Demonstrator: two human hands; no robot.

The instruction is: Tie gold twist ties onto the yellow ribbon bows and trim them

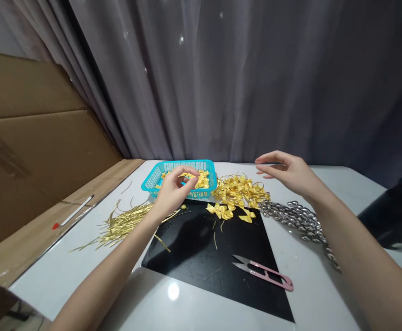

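Observation:
My left hand (177, 189) hovers in front of the turquoise basket (146, 184), thumb and index finger curved towards each other; whether something tiny sits between the tips is too small to tell. Yellow ribbon bows (203, 179) lie in the basket. My right hand (285, 171) is raised above the table's right side, fingers apart, holding nothing. Below and left of it is a heap of yellow bows with gold ties (240, 189). Silvery beads (299, 220) lie beneath my right wrist. Several loose bows (223, 211) rest on the black mat (201, 257).
Gold twist ties (127, 223) lie in a bundle left of the mat. Pink-handled snips (264, 272) lie on the mat's right part. A cardboard box (31, 138) stands at the left, a grey curtain (221, 82) behind, and a dark object (393, 216) at the right.

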